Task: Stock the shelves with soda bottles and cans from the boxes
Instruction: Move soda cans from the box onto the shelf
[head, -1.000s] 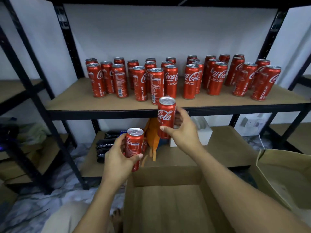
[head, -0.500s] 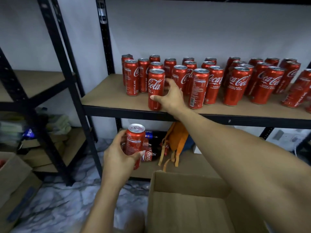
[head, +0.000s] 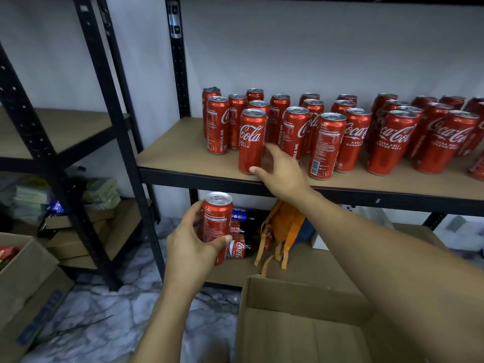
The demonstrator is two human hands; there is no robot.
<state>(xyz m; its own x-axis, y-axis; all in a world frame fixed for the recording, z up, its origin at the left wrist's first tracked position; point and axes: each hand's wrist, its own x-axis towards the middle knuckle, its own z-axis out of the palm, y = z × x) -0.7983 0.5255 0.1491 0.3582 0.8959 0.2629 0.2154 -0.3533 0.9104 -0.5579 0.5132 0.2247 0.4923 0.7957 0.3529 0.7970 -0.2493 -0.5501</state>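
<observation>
Matte board shelf (head: 178,150), glossy cylindrical cans (head: 326,145)

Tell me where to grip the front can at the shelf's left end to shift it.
Wrap the front can at mid-body from the front-left: it stands upright, the shelf is bare there, and other cans crowd its back and right.

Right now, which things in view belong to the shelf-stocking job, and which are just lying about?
Job: red Coca-Cola can gripped by the left hand; red can at the shelf's front edge, by the right hand; rows of red cans; brown board shelf; open cardboard box.
Lying about: orange strapped bag; stacked paper bundles on the left rack.
</observation>
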